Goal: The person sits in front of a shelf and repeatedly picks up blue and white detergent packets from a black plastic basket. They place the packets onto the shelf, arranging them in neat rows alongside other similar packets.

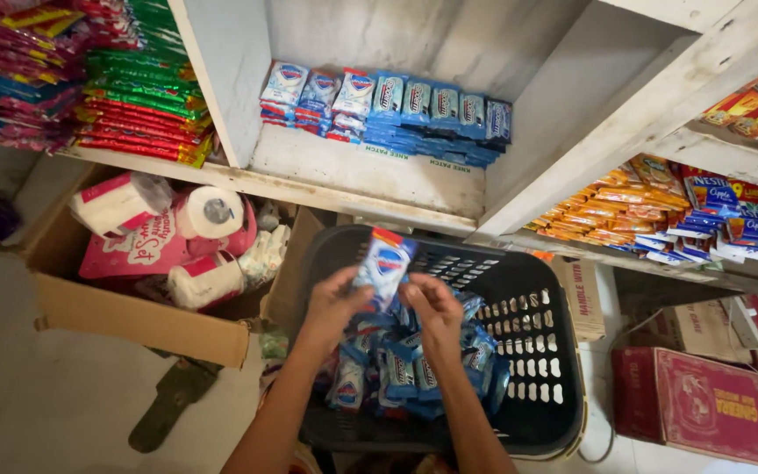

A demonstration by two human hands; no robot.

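Both the left hand (337,303) and right hand (432,309) gripped a blue-and-white sachet (382,263) above the black basket (537,351) of similar blue packets (401,369).

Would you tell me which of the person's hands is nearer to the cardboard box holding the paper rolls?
Left. The left hand is over the black basket on the side facing the cardboard box; the right hand is further toward the basket's middle. Both hold a soap packet.

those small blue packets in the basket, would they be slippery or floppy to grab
Probably slippery: the packets look glossy and lie in a loose heap. Likely light and fairly flat: both hands hold one packet upright without sag.
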